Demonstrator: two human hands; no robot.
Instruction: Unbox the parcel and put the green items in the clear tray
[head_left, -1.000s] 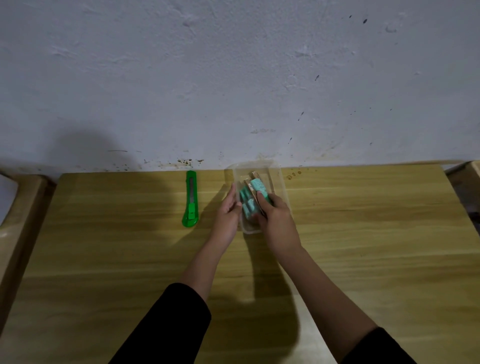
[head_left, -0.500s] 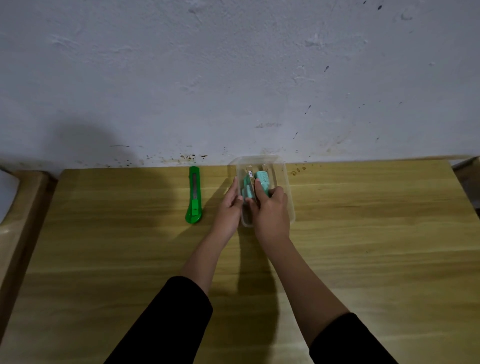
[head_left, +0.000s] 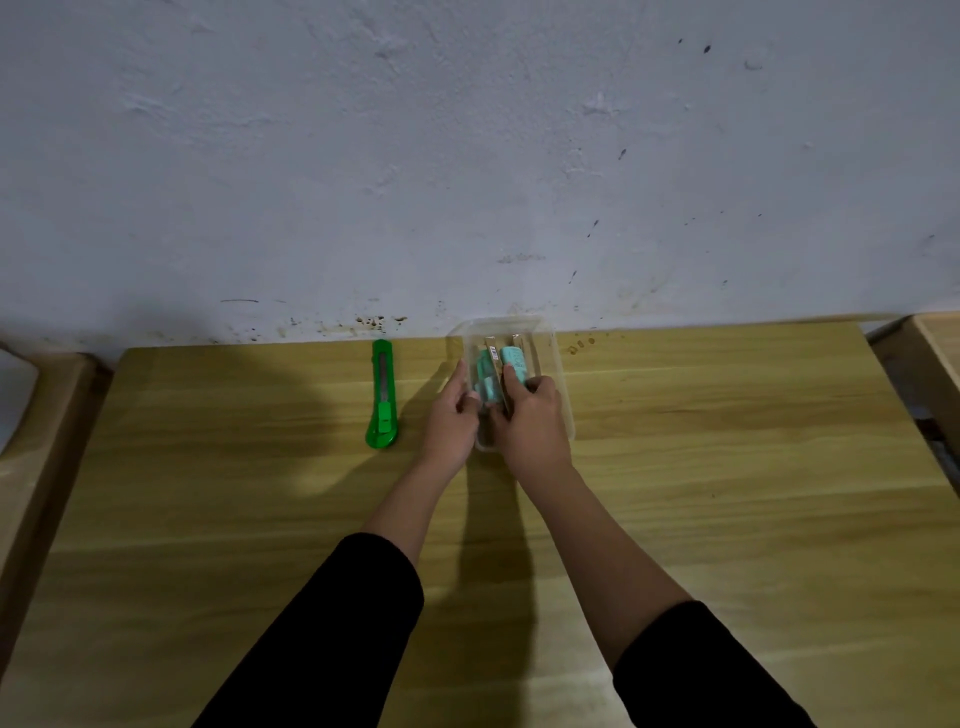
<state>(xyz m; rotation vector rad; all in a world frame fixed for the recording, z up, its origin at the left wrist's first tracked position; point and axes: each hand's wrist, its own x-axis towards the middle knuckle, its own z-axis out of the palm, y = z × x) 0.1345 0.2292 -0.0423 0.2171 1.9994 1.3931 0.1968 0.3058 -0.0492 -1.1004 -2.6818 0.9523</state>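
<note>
A clear tray (head_left: 558, 379) stands on the wooden table (head_left: 727, 467) near the wall. Inside it lie teal-green items (head_left: 488, 376), one of them (head_left: 514, 358) on a brown card backing. My right hand (head_left: 530, 421) reaches into the tray and its fingers curl on that green item. My left hand (head_left: 449, 415) rests against the tray's left wall, thumb hooked over the rim. No parcel box is in view.
A green utility knife (head_left: 382, 395) lies on the table left of the tray, pointing at the wall. Wooden furniture edges (head_left: 47, 415) flank the table on both sides. The white wall runs right behind the tray.
The tray and both hands have slid a little farther towards the wall. My right hand has pushed deeper into the tray onto the green item.
</note>
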